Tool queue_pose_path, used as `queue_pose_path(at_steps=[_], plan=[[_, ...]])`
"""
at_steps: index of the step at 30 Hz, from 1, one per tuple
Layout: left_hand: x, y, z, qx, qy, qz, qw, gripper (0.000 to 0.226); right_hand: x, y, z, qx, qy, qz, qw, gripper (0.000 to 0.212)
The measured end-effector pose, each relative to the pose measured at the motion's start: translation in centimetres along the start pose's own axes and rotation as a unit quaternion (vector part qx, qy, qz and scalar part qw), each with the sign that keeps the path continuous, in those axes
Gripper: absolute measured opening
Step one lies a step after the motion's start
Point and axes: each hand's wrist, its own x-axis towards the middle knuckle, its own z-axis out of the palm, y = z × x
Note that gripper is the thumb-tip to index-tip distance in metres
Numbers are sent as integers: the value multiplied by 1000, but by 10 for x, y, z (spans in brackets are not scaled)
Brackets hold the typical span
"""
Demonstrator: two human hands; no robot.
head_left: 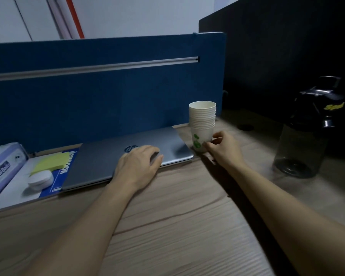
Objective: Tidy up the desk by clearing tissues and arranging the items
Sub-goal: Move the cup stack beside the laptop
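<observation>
A closed grey laptop (100,162) lies on the wooden desk (177,226) against the blue partition. My left hand (137,166) rests flat on the laptop's lid near its front edge, fingers spread. Just right of the laptop stands a stack of white paper cups (202,120) with green print on the lowest cup. My right hand (223,148) holds the bottom of that stack with thumb and fingers. A blue notebook (58,176) lies partly under the laptop at the left, with a yellow sticky pad (50,162) and a small white round case (41,179) on it.
A purple tissue pack (2,168) sits at the far left. At the right stands a dark shaker bottle (305,136) with a black lid. The blue partition (108,92) closes the back, a black one (287,56) the right. A cable hole (246,127) lies behind the cups.
</observation>
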Motion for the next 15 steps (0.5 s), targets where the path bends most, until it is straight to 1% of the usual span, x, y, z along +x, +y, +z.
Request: queue_pose_path(at_steps=[4, 6, 11, 15], plan=[[3, -4, 0, 16, 15, -42, 999, 39, 20, -1, 15, -21, -8, -3, 1000, 29], [4, -6, 0, 23, 19, -62, 998, 43, 30, -2, 22, -34, -13, 1, 999, 31], [4, -4, 3, 39, 16, -47, 998, 42, 52, -6, 38, -37, -30, -4, 999, 35], [4, -5, 6, 45, 20, -38, 998, 44, 66, -11, 52, -47, -32, -14, 998, 32]])
